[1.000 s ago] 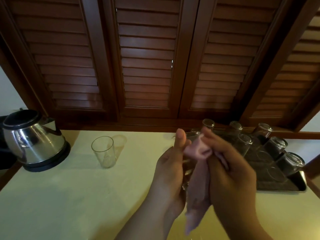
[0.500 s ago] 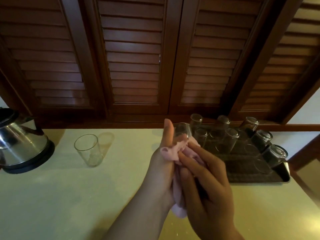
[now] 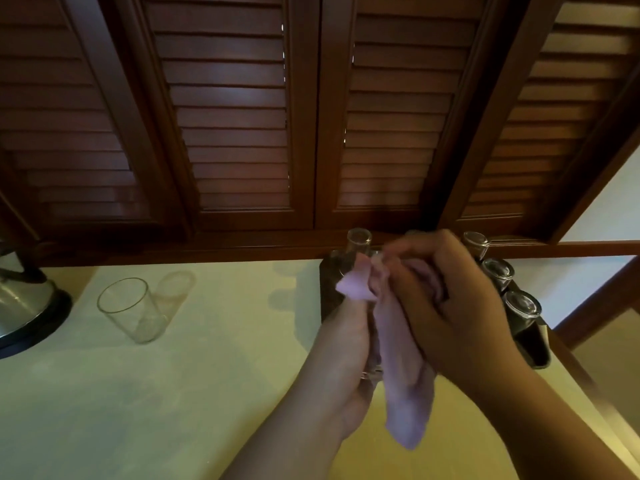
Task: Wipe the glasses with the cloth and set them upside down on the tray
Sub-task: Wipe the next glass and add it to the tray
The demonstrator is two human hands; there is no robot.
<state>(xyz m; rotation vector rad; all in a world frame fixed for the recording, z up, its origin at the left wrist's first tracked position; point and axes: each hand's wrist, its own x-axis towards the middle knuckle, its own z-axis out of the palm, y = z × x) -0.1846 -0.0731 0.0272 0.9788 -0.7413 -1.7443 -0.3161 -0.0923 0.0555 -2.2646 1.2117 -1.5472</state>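
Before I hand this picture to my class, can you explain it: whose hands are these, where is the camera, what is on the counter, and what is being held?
There is no machine here. A person wears a camera on the head, looking down at their own hands. The left hand holds a glass, mostly hidden. The right hand grips a pink cloth against it. On the pale counter stands one upright glass, with a steel kettle at the left edge. Behind the hands, a dark tray carries glasses set upside down. Wooden shutters fill the background.
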